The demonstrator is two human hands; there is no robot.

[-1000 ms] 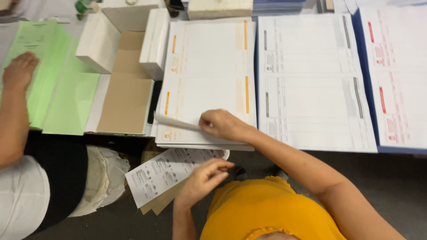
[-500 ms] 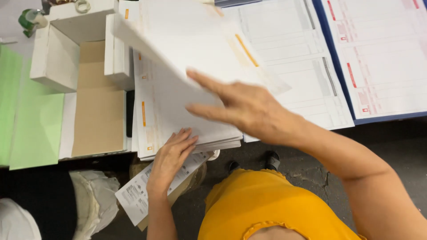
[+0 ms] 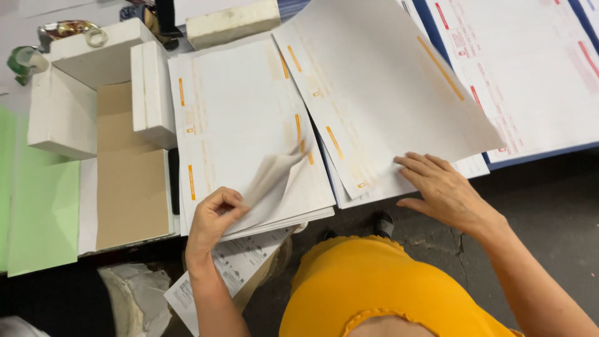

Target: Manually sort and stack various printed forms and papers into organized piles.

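Note:
A stack of white printed sheets with orange bars [image 3: 237, 118] lies on the table in front of me. My left hand [image 3: 213, 218] pinches the lower corner of its top sheet [image 3: 274, 178], which curls upward. My right hand [image 3: 442, 190] rests flat, fingers spread, on the lower edge of a large white sheet with orange bars [image 3: 380, 93] that lies tilted over a second pile to the right. I wear a yellow top [image 3: 380, 293].
White foam blocks [image 3: 153, 90] and a brown cardboard sheet [image 3: 128, 187] sit left of the stack. Green paper [image 3: 37, 212] lies at far left. Sheets with red print on a blue backing [image 3: 536, 81] are at right. Printed papers [image 3: 231, 268] hang below the table edge.
My right hand has carried the lifted sheet to the right and laid it on the second pile. My left hand has moved up from below the table edge and taken a corner of the stack's top sheet.

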